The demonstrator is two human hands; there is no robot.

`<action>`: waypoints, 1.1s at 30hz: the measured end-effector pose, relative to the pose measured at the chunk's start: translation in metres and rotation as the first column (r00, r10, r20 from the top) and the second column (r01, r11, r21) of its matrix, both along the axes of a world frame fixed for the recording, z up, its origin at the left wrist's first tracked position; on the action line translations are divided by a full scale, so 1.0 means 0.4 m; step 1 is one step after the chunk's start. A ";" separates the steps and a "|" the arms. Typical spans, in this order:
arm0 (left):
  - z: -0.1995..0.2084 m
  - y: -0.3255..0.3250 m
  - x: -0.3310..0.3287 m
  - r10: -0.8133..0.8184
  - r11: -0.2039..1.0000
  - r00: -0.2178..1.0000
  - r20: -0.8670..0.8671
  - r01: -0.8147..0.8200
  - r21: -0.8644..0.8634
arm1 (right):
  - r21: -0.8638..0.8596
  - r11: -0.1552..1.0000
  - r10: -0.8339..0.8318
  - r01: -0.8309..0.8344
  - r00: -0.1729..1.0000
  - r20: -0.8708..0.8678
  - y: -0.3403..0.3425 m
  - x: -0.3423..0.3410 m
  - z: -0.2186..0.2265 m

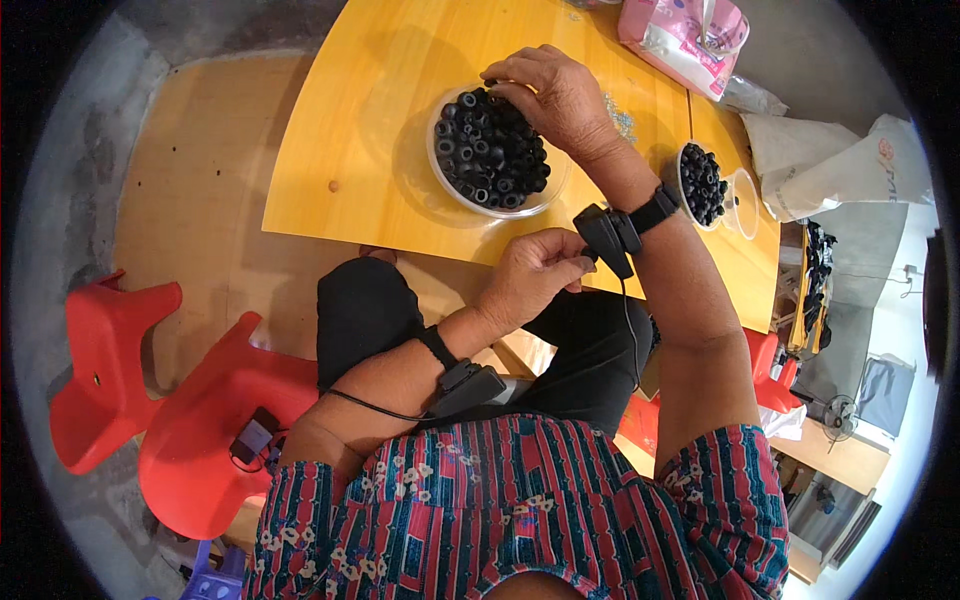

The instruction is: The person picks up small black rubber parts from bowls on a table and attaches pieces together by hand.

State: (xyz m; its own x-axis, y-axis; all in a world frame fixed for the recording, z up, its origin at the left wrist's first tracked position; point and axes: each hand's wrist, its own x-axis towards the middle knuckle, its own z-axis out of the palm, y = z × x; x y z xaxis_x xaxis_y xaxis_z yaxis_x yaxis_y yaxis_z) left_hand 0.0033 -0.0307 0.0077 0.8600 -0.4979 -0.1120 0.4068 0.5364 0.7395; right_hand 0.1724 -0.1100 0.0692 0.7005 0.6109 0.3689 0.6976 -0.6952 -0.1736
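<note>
My right hand (555, 98) reaches into a clear bowl (445, 185) heaped with small black rubber rings (490, 155), its fingertips down among the rings at the bowl's far side. Whether a ring is pinched there is hidden by the fingers. My left hand (530, 275) hovers at the near edge of the yellow table (370, 120), fingers curled together around something small that I cannot make out. Both wrists carry black strapped devices with cables.
A smaller clear cup of black rings (703, 183) sits right of my right forearm, beside an open clear cup (742, 205). A pink packet (685, 35) and white bags (830, 160) lie at the table's far right. Red plastic stools (190, 420) stand at my left.
</note>
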 end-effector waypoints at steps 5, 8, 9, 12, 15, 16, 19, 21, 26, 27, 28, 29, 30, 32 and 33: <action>0.006 0.001 0.002 -0.045 0.999 0.997 -0.060 0.044 -0.013 | 0.069 0.997 0.031 -0.040 0.991 0.127 -0.039 0.018 -0.014; 0.022 0.021 0.005 -0.057 0.998 0.987 -0.151 0.056 -0.014 | 0.681 0.661 0.036 0.315 0.893 -0.448 -0.077 -0.010 0.073; 0.015 0.018 0.004 -0.068 0.998 0.986 -0.150 0.066 -0.018 | 0.732 0.390 0.150 0.559 0.746 -0.649 -0.113 -0.022 0.089; -0.007 0.001 0.008 -0.057 0.998 0.997 -0.046 0.056 -0.030 | 0.746 0.297 0.402 0.595 0.631 -0.663 -0.280 -0.063 0.069; 0.001 0.007 0.008 -0.094 0.995 0.992 -0.087 0.092 -0.021 | 0.681 0.059 0.466 0.730 0.583 -0.666 -0.350 -0.115 0.024; 0.004 0.009 0.006 -0.065 0.998 0.993 -0.100 0.063 -0.027 | 0.614 0.106 0.440 0.782 0.517 -0.734 -0.365 -0.127 0.007; -0.005 0.015 0.006 -0.042 0.999 0.994 -0.098 0.041 -0.021 | 0.487 0.309 0.058 0.817 0.494 -0.867 -0.353 -0.158 -0.052; -0.007 0.012 0.006 -0.053 0.999 0.995 -0.082 0.052 -0.011 | 0.298 0.737 -0.444 0.606 0.767 -0.463 -0.334 -0.178 -0.100; -0.007 0.019 0.004 -0.071 0.997 0.997 -0.028 0.071 -0.008 | 0.180 0.748 -0.553 0.638 0.750 -0.363 -0.277 -0.191 -0.097; -0.007 0.018 0.003 -0.072 0.997 0.997 -0.029 0.072 -0.006 | 0.118 0.745 -0.588 0.657 0.729 -0.350 -0.274 -0.191 -0.093; -0.007 0.018 0.002 -0.068 0.998 0.997 -0.022 0.068 -0.010 | 0.118 0.744 -0.588 0.658 0.728 -0.352 -0.273 -0.193 -0.091; -0.007 0.018 0.000 -0.064 0.998 0.998 -0.016 0.064 -0.015 | 0.125 0.740 -0.584 0.661 0.723 -0.369 -0.272 -0.197 -0.090; -0.001 0.016 -0.001 -0.065 0.998 0.998 -0.018 0.065 -0.014 | 0.130 0.736 -0.580 0.664 0.718 -0.386 -0.272 -0.199 -0.090; 0.013 0.013 -0.001 -0.019 1.000 0.999 -0.051 0.019 0.000 | 0.145 0.725 -0.563 0.673 0.701 -0.439 -0.286 -0.203 -0.092; 0.011 0.014 -0.001 -0.021 1.000 0.998 -0.053 0.021 0.000 | 0.161 0.714 -0.543 0.682 0.684 -0.487 -0.296 -0.205 -0.095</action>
State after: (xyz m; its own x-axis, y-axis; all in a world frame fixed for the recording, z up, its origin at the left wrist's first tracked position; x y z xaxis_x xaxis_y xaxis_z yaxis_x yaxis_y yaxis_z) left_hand 0.0031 -0.0250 0.0120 0.8422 -0.5156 -0.1575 0.4568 0.5272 0.7165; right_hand 0.0904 -0.2285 0.0312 0.9914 -0.1078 0.0740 -0.0420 -0.7983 -0.6008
